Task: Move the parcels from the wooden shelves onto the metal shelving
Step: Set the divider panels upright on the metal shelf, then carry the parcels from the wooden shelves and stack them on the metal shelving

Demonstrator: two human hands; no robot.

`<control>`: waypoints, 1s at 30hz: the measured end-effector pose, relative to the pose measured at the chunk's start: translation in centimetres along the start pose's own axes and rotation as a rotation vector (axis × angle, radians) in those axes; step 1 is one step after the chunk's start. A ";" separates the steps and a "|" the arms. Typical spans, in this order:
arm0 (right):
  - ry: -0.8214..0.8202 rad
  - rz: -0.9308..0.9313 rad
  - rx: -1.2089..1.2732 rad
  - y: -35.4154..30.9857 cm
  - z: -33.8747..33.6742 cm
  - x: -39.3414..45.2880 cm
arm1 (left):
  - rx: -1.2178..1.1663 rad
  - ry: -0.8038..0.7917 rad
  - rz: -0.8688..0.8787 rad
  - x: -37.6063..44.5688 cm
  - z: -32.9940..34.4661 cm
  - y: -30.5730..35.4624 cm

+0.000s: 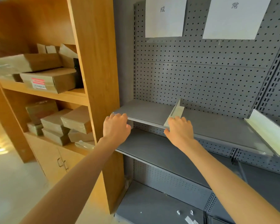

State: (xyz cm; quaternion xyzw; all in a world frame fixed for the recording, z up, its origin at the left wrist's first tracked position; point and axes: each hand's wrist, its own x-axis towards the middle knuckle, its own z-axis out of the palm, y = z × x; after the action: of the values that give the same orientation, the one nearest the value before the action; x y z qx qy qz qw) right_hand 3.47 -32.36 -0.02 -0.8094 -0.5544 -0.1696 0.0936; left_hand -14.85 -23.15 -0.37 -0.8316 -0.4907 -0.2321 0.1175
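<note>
Both hands rest on the front edge of the grey metal shelf (145, 110), fingers loosely bent, holding nothing: the left hand (116, 126) near its left corner, the right hand (179, 130) touching a divider (174, 112). The brown parcels (55, 78) lie stacked on the wooden shelves (94, 62).

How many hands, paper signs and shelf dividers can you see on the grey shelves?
Hands: 2, the left hand and the right hand, both on the front edge of the grey shelf.
Paper signs: 2, one and another on the pegboard.
Dividers: 2, one by the right hand, one far right.
Total: 6
</note>
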 end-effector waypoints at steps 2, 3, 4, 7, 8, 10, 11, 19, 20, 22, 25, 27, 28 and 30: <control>0.010 -0.027 0.024 -2.2 -0.1 0.3 | 0.003 0.002 -0.038 -0.7 -0.5 -2.0; 0.008 -0.045 0.038 -3.6 -0.1 0.5 | 0.004 -0.002 -0.055 -1.0 -0.7 -3.2; 0.005 -0.064 0.053 -5.1 -0.1 0.7 | 0.006 -0.009 -0.073 -1.4 -0.9 -4.6; 0.009 -0.126 0.090 -10.4 -0.1 1.3 | 0.023 -0.018 -0.134 -2.5 -1.7 -9.3; 0.011 -0.150 0.099 -12.4 -0.2 1.6 | 0.029 -0.017 -0.156 -2.8 -2.1 -11.1; 0.025 -0.204 0.119 -16.8 -0.4 2.2 | 0.037 -0.008 -0.202 -3.6 -2.9 -15.1; 0.037 -0.233 0.131 -19.0 -0.4 2.5 | 0.042 -0.008 -0.223 -4.0 -3.3 -17.2; 0.074 -0.448 0.228 -36.1 -0.2 4.0 | 0.120 0.059 -0.404 -7.8 -6.2 -34.0; 0.071 -0.466 0.230 -37.9 -0.2 4.1 | 0.132 0.065 -0.424 -8.2 -6.4 -35.7; 0.066 -0.487 0.221 -41.0 -0.2 4.3 | 0.142 0.054 -0.469 -9.0 -6.7 -38.6; 0.071 -0.525 0.208 -44.8 0.1 5.1 | 0.160 0.042 -0.518 -9.6 -6.7 -42.4; 0.071 -0.553 0.209 -46.9 0.2 6.1 | 0.153 0.050 -0.540 -9.4 -6.5 -44.6; 0.072 -0.564 0.211 -48.0 0.3 6.7 | 0.149 0.057 -0.545 -9.1 -6.3 -45.6; 0.071 -0.583 0.214 -49.9 0.7 8.1 | 0.151 0.066 -0.547 -8.2 -5.9 -47.4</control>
State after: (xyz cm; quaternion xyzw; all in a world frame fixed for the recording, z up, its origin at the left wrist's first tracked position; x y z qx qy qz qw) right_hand -40.13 -6.80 0.52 -0.5954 -0.7742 -0.1582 0.1450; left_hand -61.07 -8.67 -0.89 -0.6492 -0.7086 -0.2450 0.1279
